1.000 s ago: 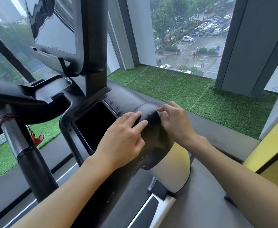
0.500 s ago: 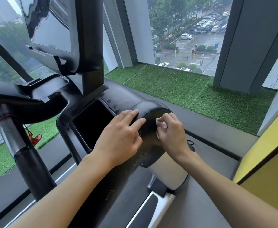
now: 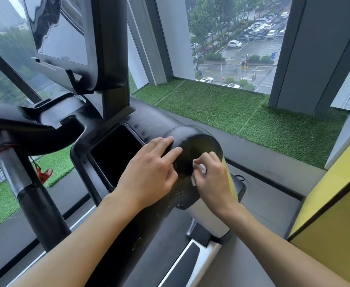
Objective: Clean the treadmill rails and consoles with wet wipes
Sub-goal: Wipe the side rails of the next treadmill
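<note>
The glossy black moulded-plastic treadmill console [image 3: 149,125], with its rounded end cap, lies under both hands. The left hand [image 3: 149,175] rests flat on it, fingers straight and loosely spread, seemingly to brace the body. Just right of it, the right hand [image 3: 213,181] curls round a small crumpled white wet wipe [image 3: 201,169] (mostly hidden under the fingers), pressing it onto the cap to scrub.

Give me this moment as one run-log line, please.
step: wipe console end cap | right hand: grips wet wipe against cap | left hand: rests flat on cap
</note>
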The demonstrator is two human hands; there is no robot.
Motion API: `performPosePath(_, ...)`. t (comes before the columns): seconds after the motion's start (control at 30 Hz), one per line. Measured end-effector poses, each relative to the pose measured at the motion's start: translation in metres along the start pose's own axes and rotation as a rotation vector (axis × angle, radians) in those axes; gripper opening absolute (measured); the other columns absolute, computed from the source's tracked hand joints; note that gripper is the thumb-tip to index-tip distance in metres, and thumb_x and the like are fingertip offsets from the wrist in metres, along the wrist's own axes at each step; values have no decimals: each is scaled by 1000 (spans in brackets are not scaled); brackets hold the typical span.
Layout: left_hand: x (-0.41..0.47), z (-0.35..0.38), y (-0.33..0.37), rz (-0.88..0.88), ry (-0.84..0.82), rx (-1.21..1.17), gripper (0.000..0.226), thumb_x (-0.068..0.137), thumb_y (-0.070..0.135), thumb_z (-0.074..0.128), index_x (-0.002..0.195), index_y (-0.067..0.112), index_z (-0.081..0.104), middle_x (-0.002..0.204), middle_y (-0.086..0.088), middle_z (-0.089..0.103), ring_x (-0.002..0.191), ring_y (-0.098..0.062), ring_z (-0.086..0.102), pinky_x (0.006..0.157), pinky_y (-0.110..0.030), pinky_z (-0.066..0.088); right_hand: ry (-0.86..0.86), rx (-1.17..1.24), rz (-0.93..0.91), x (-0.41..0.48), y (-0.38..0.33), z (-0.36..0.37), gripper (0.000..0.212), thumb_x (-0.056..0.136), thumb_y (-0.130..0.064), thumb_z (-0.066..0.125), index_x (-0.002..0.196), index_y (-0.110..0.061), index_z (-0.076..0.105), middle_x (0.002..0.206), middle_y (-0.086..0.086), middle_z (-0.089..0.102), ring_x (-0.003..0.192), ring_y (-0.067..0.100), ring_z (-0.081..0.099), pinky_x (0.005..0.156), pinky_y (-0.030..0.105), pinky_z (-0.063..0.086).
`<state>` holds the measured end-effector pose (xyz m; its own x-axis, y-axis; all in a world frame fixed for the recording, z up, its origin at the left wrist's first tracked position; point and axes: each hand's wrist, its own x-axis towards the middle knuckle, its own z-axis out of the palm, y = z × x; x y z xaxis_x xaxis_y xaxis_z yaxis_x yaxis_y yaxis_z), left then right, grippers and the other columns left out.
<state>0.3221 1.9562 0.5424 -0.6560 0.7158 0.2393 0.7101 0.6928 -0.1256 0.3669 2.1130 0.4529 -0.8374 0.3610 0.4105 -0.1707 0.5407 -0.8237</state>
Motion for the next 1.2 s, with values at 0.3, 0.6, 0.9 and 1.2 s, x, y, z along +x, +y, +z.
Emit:
performPosePath(0.3, 0, 0, 0, -2, -5, 5, 51, 86, 28, 40, 128, 12, 64, 138, -14, 57, 128, -31, 51, 107, -43, 46, 0, 26, 35, -16, 5, 12, 9, 89, 0, 62, 86, -8, 57, 86, 1, 50, 71, 10, 47, 63, 8, 36)
performPosePath(0.6, 0, 1, 0, 1, 16, -8, 50, 85, 26, 41, 126, 12, 65, 136, -13, 58, 126, -31, 51, 105, -43, 47, 3, 62, 164, -41, 5, 30, 23, 88, 1, 63, 82, -18, 50, 84, -2, 48, 73, 8, 50, 64, 5, 40)
performPosePath(0.9, 0, 2, -1, 1, 21, -12, 50, 85, 26, 41, 127, 11, 65, 136, -14, 58, 126, -31, 51, 106, -43, 46, 40, 120, 341, -68, 3, 49, 20, 91, -2, 62, 82, -17, 51, 86, -2, 52, 76, 9, 53, 69, 5, 43)
performPosePath(1.2, 0, 2, -1, -2, 34, -20, 50, 85, 26, 41, 126, 12, 65, 136, -13, 58, 126, -31, 51, 107, -41, 45, 24, 253, 742, -85, 0, 77, 17, 92, -8, 63, 80, -17, 55, 81, -1, 61, 77, 14, 58, 64, 17, 45)
